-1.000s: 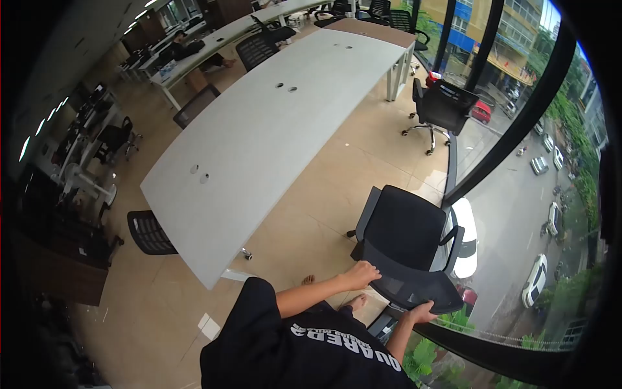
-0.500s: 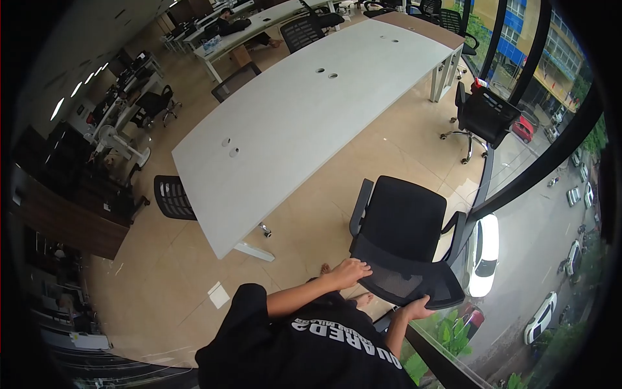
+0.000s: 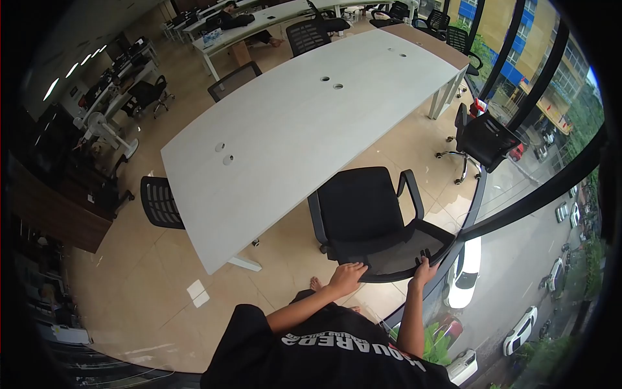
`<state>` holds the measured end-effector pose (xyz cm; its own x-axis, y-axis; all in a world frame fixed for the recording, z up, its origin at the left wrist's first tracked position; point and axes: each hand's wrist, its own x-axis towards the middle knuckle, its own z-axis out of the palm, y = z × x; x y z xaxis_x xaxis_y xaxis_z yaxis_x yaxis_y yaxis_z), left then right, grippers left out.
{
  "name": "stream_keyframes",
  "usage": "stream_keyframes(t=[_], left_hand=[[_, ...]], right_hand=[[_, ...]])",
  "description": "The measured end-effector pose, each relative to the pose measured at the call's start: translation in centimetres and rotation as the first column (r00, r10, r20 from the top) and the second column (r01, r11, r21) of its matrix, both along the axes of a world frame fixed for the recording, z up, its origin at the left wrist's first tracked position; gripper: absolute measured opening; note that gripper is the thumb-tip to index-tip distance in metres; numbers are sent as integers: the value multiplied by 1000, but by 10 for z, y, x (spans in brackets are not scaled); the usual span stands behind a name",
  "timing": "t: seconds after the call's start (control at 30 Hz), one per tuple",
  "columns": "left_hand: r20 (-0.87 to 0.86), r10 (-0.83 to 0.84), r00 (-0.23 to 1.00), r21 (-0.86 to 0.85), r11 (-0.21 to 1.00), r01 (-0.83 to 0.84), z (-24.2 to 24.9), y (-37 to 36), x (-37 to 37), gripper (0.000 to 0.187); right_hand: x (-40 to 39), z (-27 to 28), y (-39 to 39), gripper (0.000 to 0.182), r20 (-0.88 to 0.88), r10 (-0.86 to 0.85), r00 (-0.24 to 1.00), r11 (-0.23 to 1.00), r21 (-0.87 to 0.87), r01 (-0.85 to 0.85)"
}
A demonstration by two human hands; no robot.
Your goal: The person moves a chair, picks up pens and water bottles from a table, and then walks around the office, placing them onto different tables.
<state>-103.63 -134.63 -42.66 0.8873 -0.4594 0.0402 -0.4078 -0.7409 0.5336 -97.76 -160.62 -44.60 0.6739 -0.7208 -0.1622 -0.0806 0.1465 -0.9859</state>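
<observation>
A black office chair (image 3: 360,206) with two armrests stands in front of me, its seat close to the long edge of the white table (image 3: 285,123). Its mesh backrest (image 3: 395,256) is on the side nearest me. My left hand (image 3: 347,279) is closed on the left part of the backrest's top edge. At the right part of that edge, my right hand (image 3: 424,272) grips the frame, with its fingers over the mesh. The chair's base and wheels are mostly hidden.
Large windows with a dark frame (image 3: 518,217) run along the right side. Another black chair (image 3: 484,139) stands by the glass. A mesh chair (image 3: 162,202) is at the table's left end. White paper (image 3: 197,293) lies on the tiled floor. A person (image 3: 234,18) sits far back.
The chair has moved left, closer to the table's edge, and has turned somewhat. Both hands have kept hold of its backrest and moved with it.
</observation>
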Motion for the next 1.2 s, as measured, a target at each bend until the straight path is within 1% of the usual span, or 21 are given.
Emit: stream_keyframes(t=[0.07,0.13,0.17,0.27,0.3,0.37,0.43,0.53,0.57,0.67,0.7,0.73,0.8,0.83,0.93,0.97,1.07,1.13,1.2], left_hand=[[7,54,999,27,998,-54,2,-1,23,56],[24,95,995,1,995,-96,1,0,40,50],[46,119,992,-15,993,-118,-1,2,52,47],[71,200,977,11,979,-201,-8,6,81,46],[75,220,973,23,975,-222,-11,7,89,47],[80,251,965,54,965,-256,-14,10,103,50],[91,293,952,34,954,-297,-11,8,114,46],[93,362,927,8,931,-365,-6,-3,132,45],[90,390,916,-1,920,-392,-6,-8,139,45],[79,457,886,-16,889,-457,-1,-31,153,47],[74,477,876,5,878,-479,-1,-40,159,48],[80,504,860,0,863,-506,0,-49,170,48],[61,537,841,17,842,-539,8,-59,170,48],[54,562,825,22,825,-564,12,-63,172,49],[25,608,793,79,790,-608,11,-73,169,56],[4,609,793,90,789,-607,8,-74,166,58],[-39,645,763,130,760,-637,23,-81,161,58],[-66,669,740,126,742,-659,24,-83,158,59],[-90,688,720,126,725,-677,30,-87,159,60]], right_hand=[[40,-8,-2,38,-25,92,995,996,-4,-92],[78,-23,-6,39,-12,172,985,985,-22,-172],[94,-17,1,40,-14,189,982,982,21,-189],[137,-4,22,42,-25,232,972,973,20,-232],[148,-4,25,43,-33,256,966,965,66,-254],[170,-11,30,44,-26,290,957,956,46,-289],[193,-20,29,46,-13,325,946,946,17,-325],[226,-25,27,46,38,380,924,923,52,-381],[237,-19,28,45,6,392,920,918,64,-392],[262,-10,22,42,60,433,899,900,22,-435],[273,-9,21,39,60,415,908,906,59,-418],[289,-7,18,38,75,446,892,892,48,-450],[292,0,14,37,73,486,871,871,50,-490],[299,-10,12,37,78,491,868,869,17,-494],[295,10,17,33,90,460,883,883,63,-466],[292,4,13,35,71,474,878,877,53,-477],[289,-11,8,37,16,519,855,855,-21,-519],[290,-13,12,36,44,544,838,838,13,-545],[296,1,18,36,76,551,831,832,30,-554]])
